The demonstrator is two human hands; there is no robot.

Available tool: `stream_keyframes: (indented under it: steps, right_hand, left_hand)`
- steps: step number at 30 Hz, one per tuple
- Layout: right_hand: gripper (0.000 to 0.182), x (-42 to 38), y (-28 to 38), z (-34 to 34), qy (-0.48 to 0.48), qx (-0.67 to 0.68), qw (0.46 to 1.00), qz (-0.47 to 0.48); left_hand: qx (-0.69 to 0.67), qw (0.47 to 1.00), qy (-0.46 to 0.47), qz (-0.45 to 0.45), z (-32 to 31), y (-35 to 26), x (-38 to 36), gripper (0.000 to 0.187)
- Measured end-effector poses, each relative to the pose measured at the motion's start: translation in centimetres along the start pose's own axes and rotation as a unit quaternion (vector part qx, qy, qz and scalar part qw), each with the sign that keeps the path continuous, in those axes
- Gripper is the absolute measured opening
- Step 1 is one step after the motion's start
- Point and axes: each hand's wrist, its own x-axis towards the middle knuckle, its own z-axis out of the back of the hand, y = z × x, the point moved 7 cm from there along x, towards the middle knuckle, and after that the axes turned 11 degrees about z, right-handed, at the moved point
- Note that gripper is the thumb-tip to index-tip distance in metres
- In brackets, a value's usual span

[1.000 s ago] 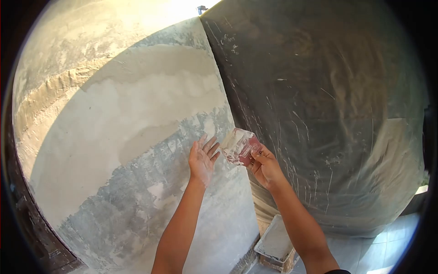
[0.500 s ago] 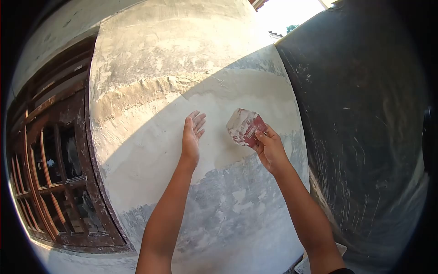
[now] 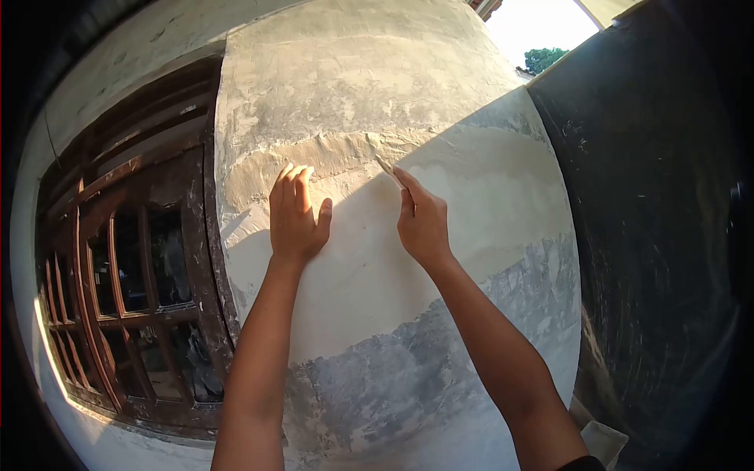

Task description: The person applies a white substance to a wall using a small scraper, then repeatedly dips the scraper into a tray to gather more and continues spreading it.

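My left hand (image 3: 297, 216) is raised before the plastered wall (image 3: 408, 290), its back toward me and the fingers and thumb apart, holding nothing. To its right, my right hand (image 3: 424, 220) grips a thin scraper (image 3: 384, 165), seen nearly edge-on. The scraper's tip is at the rough ridge of plaster (image 3: 330, 157), near the border between sunlight and shade. Whether the left fingertips touch the wall is hard to tell. Smooth pale plaster lies below the ridge, with bare grey patches lower down.
A brown wooden window frame (image 3: 208, 235) with glass panes stands at the left. A dark sheet (image 3: 652, 235) covers the right side. At the lower right is a pale container (image 3: 603, 443), partly hidden by my right arm.
Both hands have moved up, and the left has turned its back toward me. The scraper, earlier showing its red and whitish face, has turned edge-on at the ridge. The view has shifted.
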Motion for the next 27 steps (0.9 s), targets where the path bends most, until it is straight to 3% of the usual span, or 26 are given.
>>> stream_keyframes:
  steps: [3,7,9,13,15,17,18,19,21,24,27]
  right_hand:
    - [0.037,0.0,1.6,-2.2,-0.073,-0.101,0.968,0.218]
    - [0.044,-0.5,-0.4,-6.2,0.0,-0.166,0.966,0.199]
    - [0.044,-1.4,-0.2,-8.3,0.07,-0.318,0.917,0.23]
    - [0.046,-4.1,1.3,-8.5,0.131,-0.405,0.877,0.221]
    - [0.047,-4.6,2.7,-5.9,0.102,-0.361,0.903,0.209]
    - [0.054,-3.4,3.1,-3.0,0.003,-0.285,0.939,0.192]
    - [0.059,-1.9,3.1,-1.7,0.003,-0.25,0.962,0.112]
    - [0.059,-0.5,2.5,-0.7,-0.07,-0.179,0.975,0.11]
    - [0.059,2.5,0.4,0.1,-0.111,-0.109,0.985,0.081]
    - [0.06,6.9,-2.1,-0.3,-0.098,-0.138,0.986,0.011]
    - [0.063,9.1,-1.6,-1.6,-0.029,-0.085,0.996,-0.016]
  left_hand:
    - [0.021,1.0,0.007,-0.019,-0.3,-0.4,-0.2,0.054]
    - [0.006,1.0,0.012,-0.012,-0.2,-0.1,-0.3,0.055]
    - [-0.012,1.0,0.007,-0.003,-0.4,0.2,-0.2,0.056]
    - [-0.002,1.0,0.01,-0.006,-0.4,0.2,-0.4,0.057]
    - [0.0,1.0,0.02,-0.002,-0.4,0.1,-0.4,0.057]
    - [0.008,1.0,0.022,-0.006,-0.4,-0.2,-0.4,0.057]
    - [0.016,0.999,0.027,-0.011,-0.5,-0.4,-0.5,0.057]
    - [0.017,0.999,0.027,-0.013,-0.6,-0.4,-0.5,0.057]
    - [0.014,0.999,0.03,-0.027,-0.9,-0.3,-0.6,0.058]
    - [0.016,0.998,0.041,-0.039,-1.1,-0.4,-0.7,0.058]
    - [0.015,0.997,0.069,-0.018,-1.4,0.0,-0.6,0.06]
